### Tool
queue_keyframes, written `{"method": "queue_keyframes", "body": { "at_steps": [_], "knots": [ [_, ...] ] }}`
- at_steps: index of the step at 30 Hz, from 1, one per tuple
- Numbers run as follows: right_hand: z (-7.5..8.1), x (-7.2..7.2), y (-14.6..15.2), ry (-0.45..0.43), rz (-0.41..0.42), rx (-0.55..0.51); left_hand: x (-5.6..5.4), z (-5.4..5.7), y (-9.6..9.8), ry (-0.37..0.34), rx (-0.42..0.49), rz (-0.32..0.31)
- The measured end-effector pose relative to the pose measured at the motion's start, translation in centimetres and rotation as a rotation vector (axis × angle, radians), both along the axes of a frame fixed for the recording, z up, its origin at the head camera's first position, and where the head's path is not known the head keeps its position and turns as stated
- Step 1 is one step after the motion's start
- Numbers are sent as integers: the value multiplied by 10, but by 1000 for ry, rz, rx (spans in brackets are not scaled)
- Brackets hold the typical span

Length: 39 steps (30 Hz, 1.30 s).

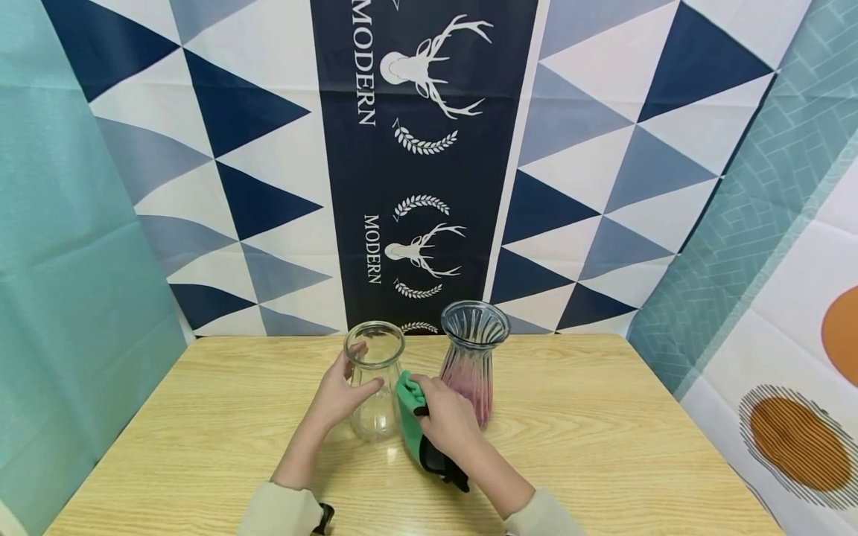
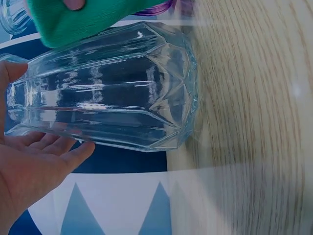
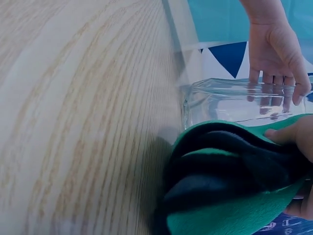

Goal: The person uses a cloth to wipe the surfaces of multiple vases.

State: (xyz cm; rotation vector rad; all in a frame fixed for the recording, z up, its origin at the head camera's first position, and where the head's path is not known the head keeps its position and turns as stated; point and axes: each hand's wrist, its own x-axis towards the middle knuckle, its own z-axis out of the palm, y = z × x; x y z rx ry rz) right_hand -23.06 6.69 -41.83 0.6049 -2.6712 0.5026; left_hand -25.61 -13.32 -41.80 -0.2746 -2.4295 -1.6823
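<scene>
A clear glass vase (image 1: 377, 418) with a flared rim stands upright on the table. My left hand (image 1: 339, 394) holds it around the neck, thumb on the near side and fingers behind the glass. In my right hand (image 1: 450, 418) is a folded green cloth (image 1: 408, 420) with black parts, pinched near its top between thumb and fingers. The cloth hangs close beside the clear vase's right side, and its dark folds (image 3: 210, 181) show in the right wrist view. Behind the right hand stands a ribbed glass vase (image 1: 474, 372), bluish at the top and pink below, partly hidden.
The light wood-grain table (image 1: 590, 432) ends at a patterned backdrop (image 1: 429, 186) just behind the vases. Teal cloth (image 1: 87, 298) hangs at the left, and more patterned fabric (image 1: 771, 357) covers the right side.
</scene>
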Motion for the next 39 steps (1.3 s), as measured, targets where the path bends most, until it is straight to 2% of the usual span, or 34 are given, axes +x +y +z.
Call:
{"method": "queue_keyframes", "body": {
  "at_steps": [8, 13, 21, 29, 33, 39],
  "knots": [
    [7, 1, -3, 123, -21, -150, -1, 1, -1, 0, -36, -16],
    [9, 1, -4, 148, -21, -179, -2, 2, -1, 5, -49, -28],
    [4, 0, -4, 59, -29, -126, -5, 0, -3, 5, -50, -41],
    [0, 0, -2, -33, -31, -36, -3, 1, -1, -10, -34, -39],
    [1, 2, -1, 1, -25, -53, -1, 1, 0, -10, -13, -27],
    [4, 3, -1, 121, -26, -132, 0, 1, 2, -2, 10, 8]
  ]
}}
